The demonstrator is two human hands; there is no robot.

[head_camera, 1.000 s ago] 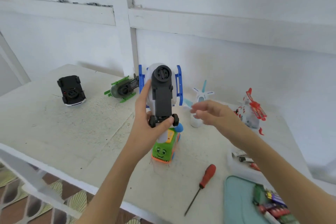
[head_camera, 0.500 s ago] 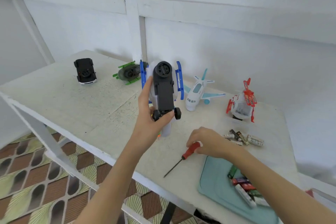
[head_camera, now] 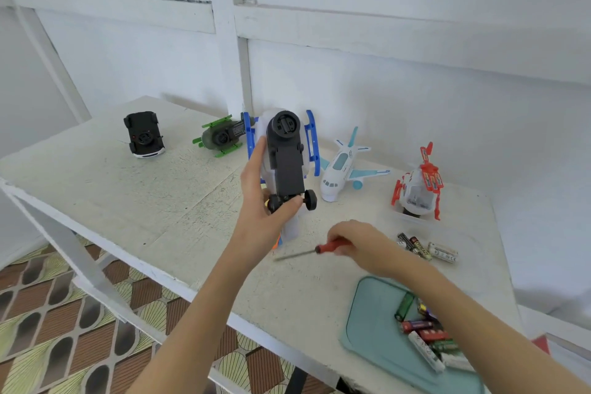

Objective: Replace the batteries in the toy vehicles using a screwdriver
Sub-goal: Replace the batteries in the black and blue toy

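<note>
Lifted now: red screwdriver [head_camera: 332,247], held in right hand [head_camera: 361,245] fingers, just below blue toy helicopter [head_camera: 285,157]. Left hand [head_camera: 265,205] fingers wrapped round that toy, belly up.

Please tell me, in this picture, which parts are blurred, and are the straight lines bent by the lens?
Head view: the right hand and the screwdriver it grips are smeared by motion, the shaft most. The toy helicopter in the left hand is fairly sharp. The batteries on the tray are soft. The wall boards and table edge curve, as with a wide lens. Light is even daylight, shadows faint.
</note>
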